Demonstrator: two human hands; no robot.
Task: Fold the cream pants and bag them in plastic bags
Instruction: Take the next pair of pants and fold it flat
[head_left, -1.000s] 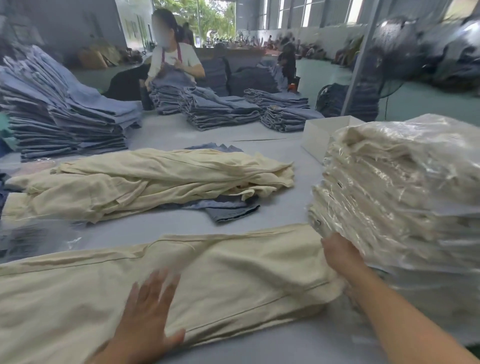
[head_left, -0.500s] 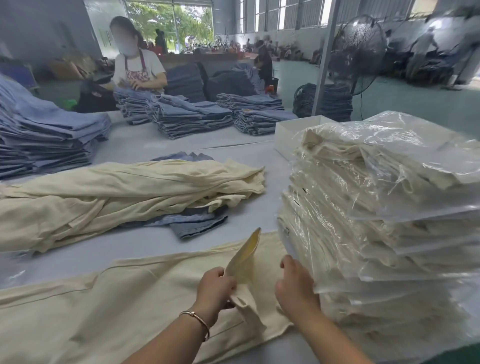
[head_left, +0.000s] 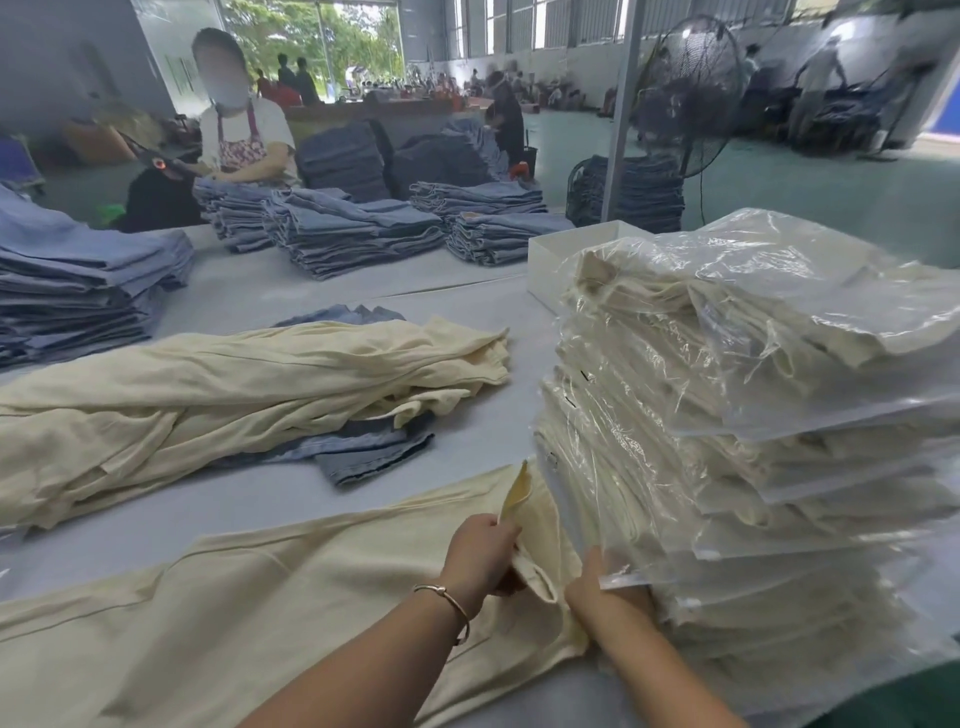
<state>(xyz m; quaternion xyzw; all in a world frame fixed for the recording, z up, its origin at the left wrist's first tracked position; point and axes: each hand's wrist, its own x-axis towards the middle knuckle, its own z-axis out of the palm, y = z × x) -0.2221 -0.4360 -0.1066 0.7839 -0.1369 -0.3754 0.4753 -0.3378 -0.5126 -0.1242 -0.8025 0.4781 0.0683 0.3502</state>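
Two grips, left hand & right hand, pinch cream pants end, beside bagged stack.

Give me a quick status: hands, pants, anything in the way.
Left hand grips the cream pants at the end. Right hand on the same end, grip unclear. Pants flat, unfolded. Bagged stack crowds the right.
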